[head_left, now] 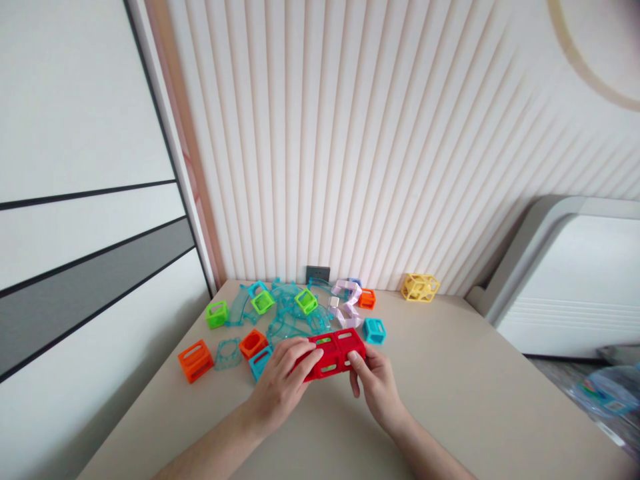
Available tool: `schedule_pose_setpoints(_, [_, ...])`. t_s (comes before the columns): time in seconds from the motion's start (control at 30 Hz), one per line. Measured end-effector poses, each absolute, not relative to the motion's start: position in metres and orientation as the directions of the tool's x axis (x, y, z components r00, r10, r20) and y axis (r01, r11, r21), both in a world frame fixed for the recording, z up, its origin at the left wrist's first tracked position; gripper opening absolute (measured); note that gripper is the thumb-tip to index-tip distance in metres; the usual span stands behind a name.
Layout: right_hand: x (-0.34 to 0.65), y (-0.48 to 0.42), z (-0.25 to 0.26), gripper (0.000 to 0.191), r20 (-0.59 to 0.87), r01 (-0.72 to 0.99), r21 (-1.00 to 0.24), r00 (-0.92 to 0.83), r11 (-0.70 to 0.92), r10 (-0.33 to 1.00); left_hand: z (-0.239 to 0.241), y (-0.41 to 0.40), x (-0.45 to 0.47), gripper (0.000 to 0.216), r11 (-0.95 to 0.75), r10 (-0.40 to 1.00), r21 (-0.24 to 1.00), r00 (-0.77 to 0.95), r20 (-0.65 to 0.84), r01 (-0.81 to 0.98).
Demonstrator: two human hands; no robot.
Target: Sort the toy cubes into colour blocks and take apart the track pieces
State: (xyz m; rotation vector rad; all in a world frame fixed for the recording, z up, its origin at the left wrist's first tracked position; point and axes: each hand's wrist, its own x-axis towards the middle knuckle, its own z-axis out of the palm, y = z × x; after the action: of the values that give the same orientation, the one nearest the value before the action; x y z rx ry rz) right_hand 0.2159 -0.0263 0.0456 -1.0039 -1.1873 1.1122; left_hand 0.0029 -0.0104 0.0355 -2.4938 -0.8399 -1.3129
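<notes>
Between both hands is a row of joined red hollow blocks (333, 353) with slots in their sides, raised above the tabletop. My left hand (285, 377) is closed over the left end, its fingers lying across the top and hiding part of it. The right end is gripped by my right hand (375, 380), thumb on the near face. Some green shows through the slots. A blue hollow block (260, 363) is close beside my left hand, partly hidden by it. Just beyond my right hand is another blue block (375, 331).
Transparent teal track pieces (295, 310) lie heaped toward the wall, with green blocks (263, 302) among them. Orange blocks (196, 361) are at the left, pale purple pieces (350, 300) behind the red row. A yellow frame block (421, 287) stands by the wall near a black socket (318, 274).
</notes>
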Motion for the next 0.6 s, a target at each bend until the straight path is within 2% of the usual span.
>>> schedule_pose_setpoints(0.13, [0.2137,-0.0277,0.0439,0.046,0.196,-0.105,-0.974,0.056,0.201,0.979,0.0341,-0.0092,0.0035,0.043,-0.819,0.396,0.108,0.42,0.817,0.564])
schedule_pose_setpoints(0.3, [0.2146,-0.0293,0.0409,0.039,0.291,-0.107,-0.946,0.135,0.306,0.947,0.0368,-0.0124,0.0054,0.046,-0.816,0.437,0.186,0.373,0.818,0.548])
schedule_pose_setpoints(0.6, [0.2204,-0.031,0.0412,0.034,0.446,0.03,-0.892,0.229,0.451,0.866,0.0271,-0.0082,0.0062,0.058,-0.669,0.62,0.486,0.062,0.782,0.562])
